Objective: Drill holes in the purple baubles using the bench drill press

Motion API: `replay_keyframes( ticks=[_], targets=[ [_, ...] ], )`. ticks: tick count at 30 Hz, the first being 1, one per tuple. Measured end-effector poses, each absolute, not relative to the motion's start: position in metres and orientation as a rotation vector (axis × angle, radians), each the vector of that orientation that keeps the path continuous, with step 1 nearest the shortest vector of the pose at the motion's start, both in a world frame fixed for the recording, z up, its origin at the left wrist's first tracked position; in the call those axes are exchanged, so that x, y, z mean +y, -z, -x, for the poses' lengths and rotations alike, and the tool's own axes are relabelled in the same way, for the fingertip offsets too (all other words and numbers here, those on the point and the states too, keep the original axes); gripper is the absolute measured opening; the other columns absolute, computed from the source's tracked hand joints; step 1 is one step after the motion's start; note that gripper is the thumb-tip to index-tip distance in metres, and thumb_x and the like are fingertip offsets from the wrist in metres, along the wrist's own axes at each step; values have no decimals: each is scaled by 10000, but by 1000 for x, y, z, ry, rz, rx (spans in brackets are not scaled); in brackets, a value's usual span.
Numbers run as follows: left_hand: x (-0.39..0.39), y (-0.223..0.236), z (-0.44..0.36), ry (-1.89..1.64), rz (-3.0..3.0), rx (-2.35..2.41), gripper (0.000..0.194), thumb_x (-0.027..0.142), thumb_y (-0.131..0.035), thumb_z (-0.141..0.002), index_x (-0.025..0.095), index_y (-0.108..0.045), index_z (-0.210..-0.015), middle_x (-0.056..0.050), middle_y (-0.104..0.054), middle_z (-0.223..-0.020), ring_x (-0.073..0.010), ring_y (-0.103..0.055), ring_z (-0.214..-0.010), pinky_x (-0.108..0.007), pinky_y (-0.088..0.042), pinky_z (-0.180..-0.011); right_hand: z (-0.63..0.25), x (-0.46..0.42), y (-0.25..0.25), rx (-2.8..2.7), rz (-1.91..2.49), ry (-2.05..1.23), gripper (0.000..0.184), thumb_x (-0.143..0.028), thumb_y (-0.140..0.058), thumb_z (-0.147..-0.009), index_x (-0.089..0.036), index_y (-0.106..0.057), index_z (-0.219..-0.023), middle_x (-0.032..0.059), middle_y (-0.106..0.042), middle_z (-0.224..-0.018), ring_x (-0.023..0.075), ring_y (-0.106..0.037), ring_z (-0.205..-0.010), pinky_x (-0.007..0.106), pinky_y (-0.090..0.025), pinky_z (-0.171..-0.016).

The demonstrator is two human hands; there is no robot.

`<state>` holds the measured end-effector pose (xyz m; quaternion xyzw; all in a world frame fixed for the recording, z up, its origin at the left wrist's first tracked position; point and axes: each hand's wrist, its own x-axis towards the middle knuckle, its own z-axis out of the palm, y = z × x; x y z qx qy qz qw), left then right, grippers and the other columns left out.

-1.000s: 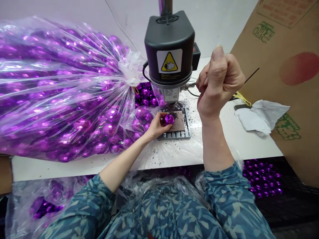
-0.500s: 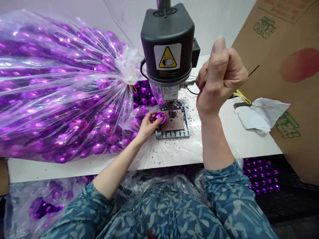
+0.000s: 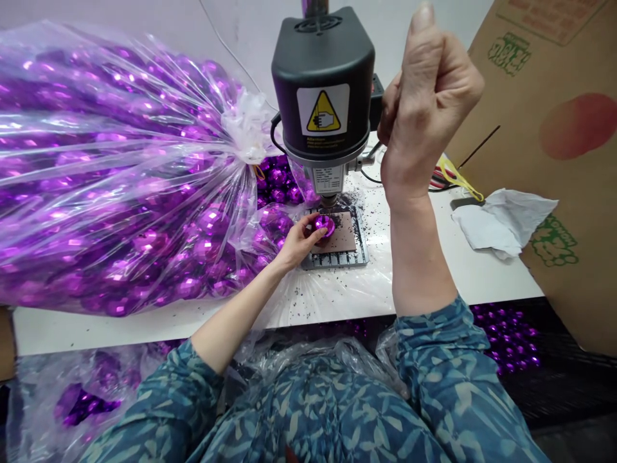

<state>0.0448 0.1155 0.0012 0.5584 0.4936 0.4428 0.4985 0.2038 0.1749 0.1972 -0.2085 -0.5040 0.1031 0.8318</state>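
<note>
Between the thumb and fingers of my left hand (image 3: 297, 243) is a shiny purple faceted ball (image 3: 323, 225). It is over the brown board (image 3: 343, 239) on the metal base (image 3: 332, 260) of a small bench drill press (image 3: 322, 83), just below and left of the chuck (image 3: 329, 200). My right hand (image 3: 429, 103) is closed in a fist, thumb up, at the right of the drill head. A thin metal feed lever (image 3: 375, 150) runs from the drill into this fist; its grip end is hidden by the fingers.
A tied clear bag (image 3: 144, 206) full of purple balls fills the left of the white table (image 3: 347, 296). Dark shavings lie around the drill base. At right are crumpled white paper (image 3: 501, 222), a yellow-handled tool (image 3: 465, 186) and a large cardboard box (image 3: 569, 212). More purple balls (image 3: 511, 341) sit below.
My left hand has moved the ball right, further over the board towards the chuck. My right hand has risen with the lever, which now slants upward.
</note>
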Motion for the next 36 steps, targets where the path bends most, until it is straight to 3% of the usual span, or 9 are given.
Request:
replay_keyframes(
  ticks=[4, 19, 29, 36],
  targets=[
    [120, 5, -50, -1111, -1587, 1272, 561, 408, -792, -861, 169, -632, -1343, -137, -713, -1270, -230, -703, -1071, -369, -592, -931, -206, 172, -196, -1098, 480, -241, 643, -810, -510, -733, -246, -246, -575, -50, -219, -482, 89, -237, -426, 334, -232, -476],
    [119, 18, -64, -1206, -1842, 1326, 525, 359, -835, -832, 184, -660, -1295, -115, -699, -1217, -250, -700, -1109, -394, -595, -955, -206, 167, -199, -1110, 487, -251, 600, -787, -529, -701, -269, -258, -565, -70, -263, -450, 84, -259, -374, 351, -229, -439],
    [121, 26, -68, -1271, -1795, 1284, 534, 362, -846, -824, 199, -656, -1296, -125, -721, -1272, -270, -684, -1178, -438, -562, -1014, -205, 137, -165, -1001, 501, -205, 616, -584, -611, -887, -219, -248, -548, -72, -281, -433, 33, -262, -386, 286, -202, -468],
    [121, 27, -67, -1275, -1866, 1336, 527, 361, -859, -816, 204, -664, -1280, -113, -736, -1229, -263, -682, -1129, -428, -555, -984, -209, 124, -143, -1027, 493, -206, 611, -504, -593, -933, -188, -241, -547, -67, -217, -453, 20, -261, -397, 259, -213, -470]
  ],
)
